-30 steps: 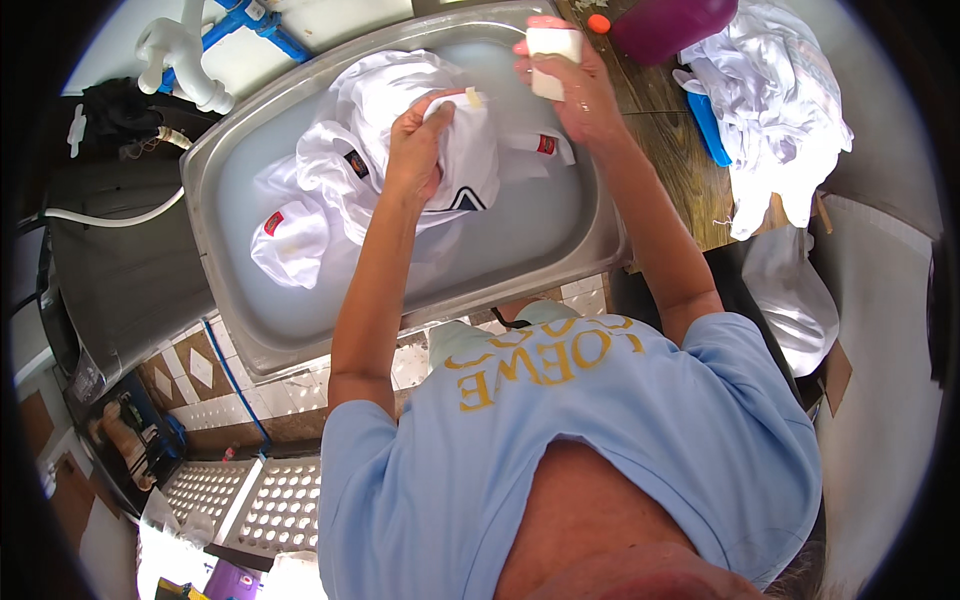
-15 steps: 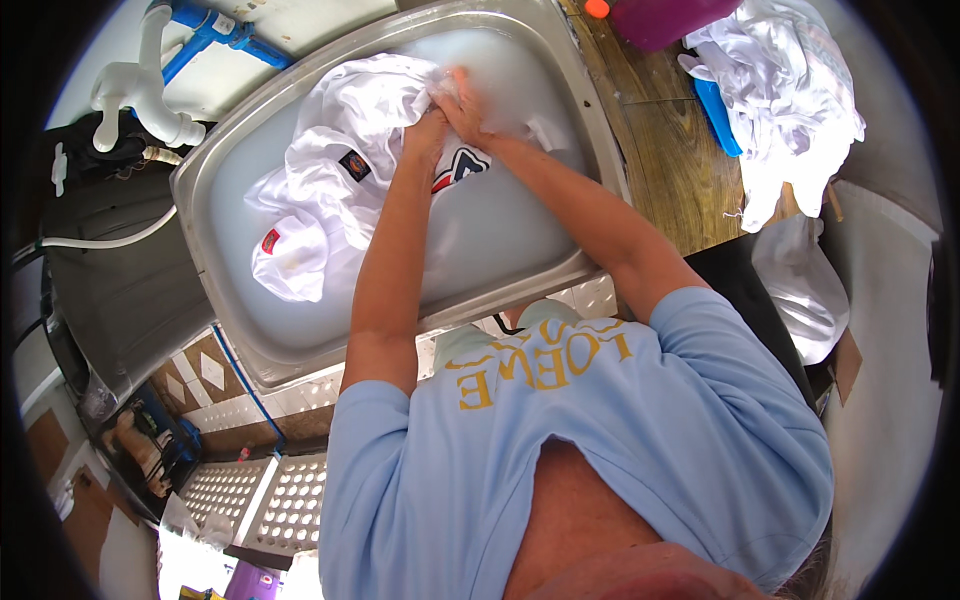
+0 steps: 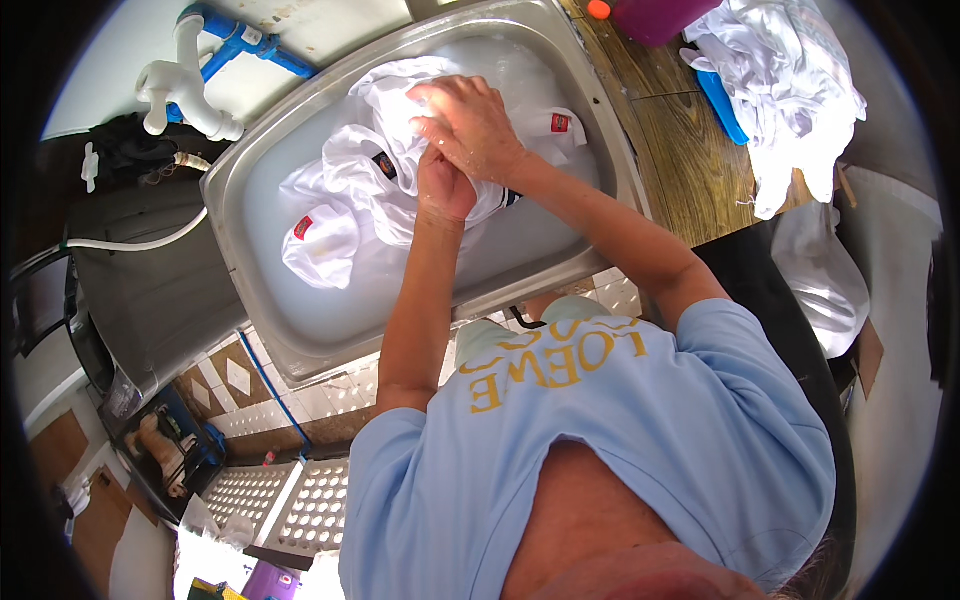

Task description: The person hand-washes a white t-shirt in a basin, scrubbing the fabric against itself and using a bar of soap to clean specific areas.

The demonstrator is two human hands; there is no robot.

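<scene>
Handling: white garment [image 3: 400, 170] soaked, limp, heavy, slippery in sink [image 3: 250, 250].
Left hand [image 3: 443, 188]: fisted on cloth.
Right hand [image 3: 470, 125]: fingers flat, pressing bunched folds.
Hold: gather thick folds.

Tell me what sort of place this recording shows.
Probably a home laundry or wash area: a steel sink of cloudy water holds white garments, more white clothes are heaped on the wooden counter, with tiled flooring below.

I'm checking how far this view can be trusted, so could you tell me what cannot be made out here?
- Left hand: fingers hidden under the right hand, head view.
- White shirts: how many, unclear; bunched in the sink.
- Purple jug: cut off by the top edge.
- White cloth pile: folds hide what it holds.
</scene>
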